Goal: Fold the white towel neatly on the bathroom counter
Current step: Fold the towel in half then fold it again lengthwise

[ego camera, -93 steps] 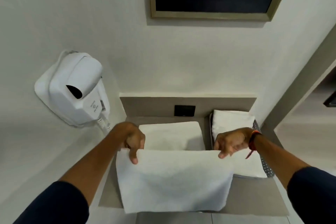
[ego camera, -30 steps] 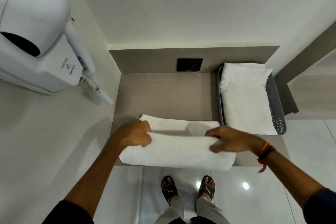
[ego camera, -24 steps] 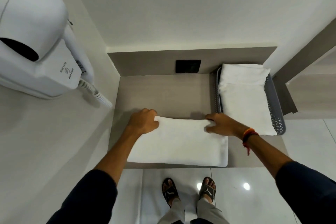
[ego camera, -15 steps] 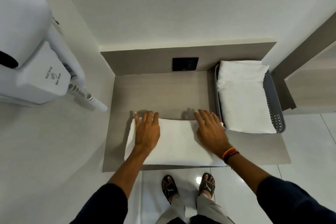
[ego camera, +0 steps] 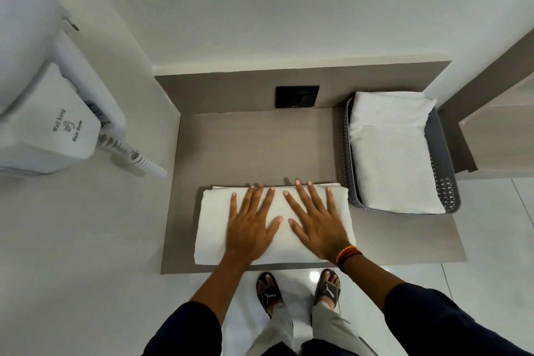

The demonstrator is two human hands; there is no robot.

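Both palms flat on a folded white towel (ego camera: 213, 225) at the counter's front edge.

At far left, a wall-mounted hair dryer (ego camera: 49, 113) with coiled cord, well apart from the counter (ego camera: 254, 147). On the towel's left half, left hand (ego camera: 251, 225) spread open, fingers splayed, palm down, gripping nothing. Just beside it, right hand (ego camera: 315, 222) likewise open and pressed flat, thumbs nearly meeting, red-orange bands (ego camera: 348, 254) at the wrist. Towel folded into a thick rectangle, lying square to the front edge, its right end close to a grey perforated basket (ego camera: 442, 182) holding another folded white towel (ego camera: 390, 159). On the back panel, a black socket plate (ego camera: 297, 96). Below the counter, two feet in dark sandals (ego camera: 268, 292) on glossy tile.
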